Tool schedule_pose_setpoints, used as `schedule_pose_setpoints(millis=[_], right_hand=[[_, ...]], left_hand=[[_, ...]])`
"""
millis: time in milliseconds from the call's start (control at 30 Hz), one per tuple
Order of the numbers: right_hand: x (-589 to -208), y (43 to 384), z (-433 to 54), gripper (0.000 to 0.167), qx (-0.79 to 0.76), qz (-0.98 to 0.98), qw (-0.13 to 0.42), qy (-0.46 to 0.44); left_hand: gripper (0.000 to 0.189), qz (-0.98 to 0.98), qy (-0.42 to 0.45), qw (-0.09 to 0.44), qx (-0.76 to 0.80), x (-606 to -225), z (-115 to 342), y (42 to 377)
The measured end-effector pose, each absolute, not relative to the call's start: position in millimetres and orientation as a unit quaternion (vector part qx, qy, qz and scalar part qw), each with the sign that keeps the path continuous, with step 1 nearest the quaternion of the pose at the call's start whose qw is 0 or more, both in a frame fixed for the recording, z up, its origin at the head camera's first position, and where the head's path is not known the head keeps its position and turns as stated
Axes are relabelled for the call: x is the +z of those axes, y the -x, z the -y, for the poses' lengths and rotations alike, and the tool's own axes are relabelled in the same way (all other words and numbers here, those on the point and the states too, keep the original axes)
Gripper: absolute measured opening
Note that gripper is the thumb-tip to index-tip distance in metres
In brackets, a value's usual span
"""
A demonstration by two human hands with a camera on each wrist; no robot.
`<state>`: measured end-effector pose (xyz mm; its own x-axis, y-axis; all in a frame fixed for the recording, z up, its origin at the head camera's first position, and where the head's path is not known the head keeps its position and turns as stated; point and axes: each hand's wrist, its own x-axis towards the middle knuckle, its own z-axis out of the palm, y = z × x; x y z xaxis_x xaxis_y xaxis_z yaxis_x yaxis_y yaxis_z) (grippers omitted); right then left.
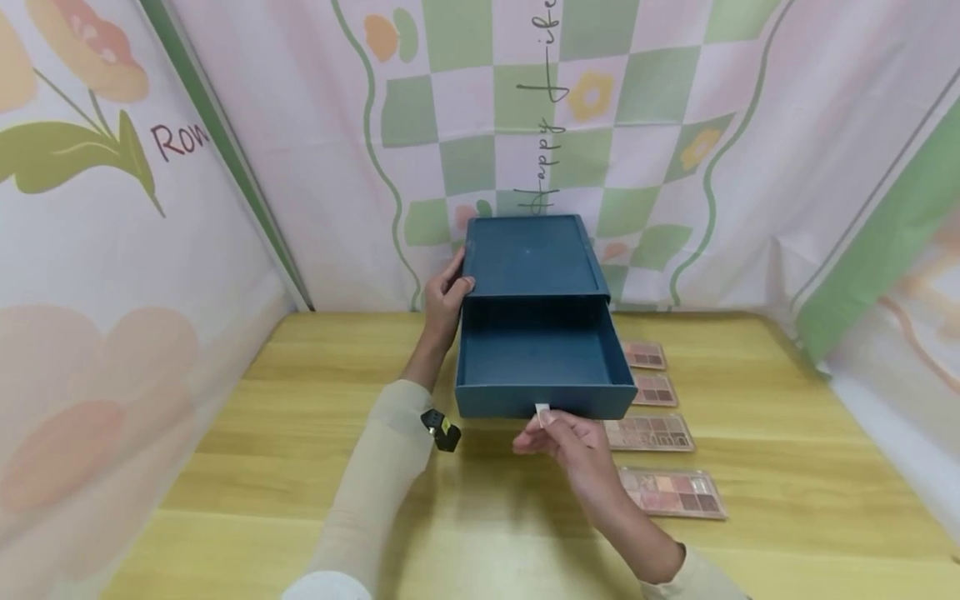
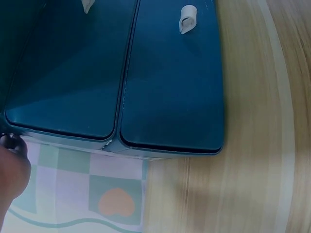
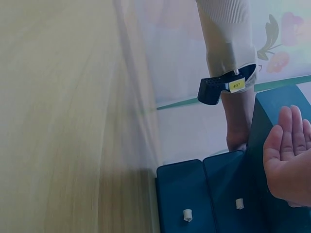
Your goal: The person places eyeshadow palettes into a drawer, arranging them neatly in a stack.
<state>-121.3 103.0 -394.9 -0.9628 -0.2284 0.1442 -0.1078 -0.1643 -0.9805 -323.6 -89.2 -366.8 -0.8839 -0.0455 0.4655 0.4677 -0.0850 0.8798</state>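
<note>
A dark blue drawer cabinet (image 1: pixel 528 254) stands on the table, its top drawer (image 1: pixel 588 402) pulled out and the bare inside floor showing. My right hand (image 1: pixel 576 446) pinches the white pull tab (image 1: pixel 542 410) on that drawer's front, thumb uppermost; in the right wrist view the hand (image 3: pixel 291 162) has its fingers extended before the box. Against the cabinet's left side rests my left hand (image 1: pixel 445 302), its thumb at the upper front edge and the other fingers partly hidden. Closed lower drawers (image 2: pixel 170 87) fill the left wrist view, each with a white tab (image 2: pixel 188 19).
Several makeup palettes (image 1: pixel 678 493) lie in a column on the wooden table (image 1: pixel 285 467), right of the cabinet and partly behind my right hand. A printed curtain (image 1: pixel 465 100) hangs close behind the cabinet. A small black camera (image 1: pixel 441 430) sits on my left wrist.
</note>
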Motion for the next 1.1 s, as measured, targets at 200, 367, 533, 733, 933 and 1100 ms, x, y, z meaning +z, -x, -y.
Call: schedule_pose_setpoints(millis=[200, 367, 533, 733, 933, 1100], right_hand=[[-395.6, 116.9, -104.6, 0.034, -0.737, -0.664, 0.051, 0.114], [-396.3, 119.3, -111.3, 0.039, -0.702, -0.69, 0.055, 0.164], [-393.1, 123.5, -129.2, 0.043, -0.648, -0.728, 0.088, 0.203], [-388.2, 125.1, -164.4, 0.035, -0.606, -0.736, 0.134, 0.271], [-385.0, 135.8, -212.0, 0.03, -0.565, -0.728, 0.161, 0.353], [-382.1, 154.6, -257.1, 0.034, -0.545, -0.744, 0.167, 0.349]], left_hand=[[0.064, 0.657, 0.163, 0.169, -0.716, -370.5, 90.1, 322.4], [0.064, 0.653, 0.16, 0.171, -0.72, -372.4, 91.0, 322.1], [0.066, 0.653, 0.159, 0.168, -0.721, -373.0, 92.1, 322.6], [0.067, 0.656, 0.163, 0.164, -0.719, -373.0, 92.0, 323.0], [0.065, 0.655, 0.169, 0.154, -0.72, -367.0, 93.6, 323.5], [0.064, 0.654, 0.172, 0.151, -0.721, -365.6, 94.5, 324.5]])
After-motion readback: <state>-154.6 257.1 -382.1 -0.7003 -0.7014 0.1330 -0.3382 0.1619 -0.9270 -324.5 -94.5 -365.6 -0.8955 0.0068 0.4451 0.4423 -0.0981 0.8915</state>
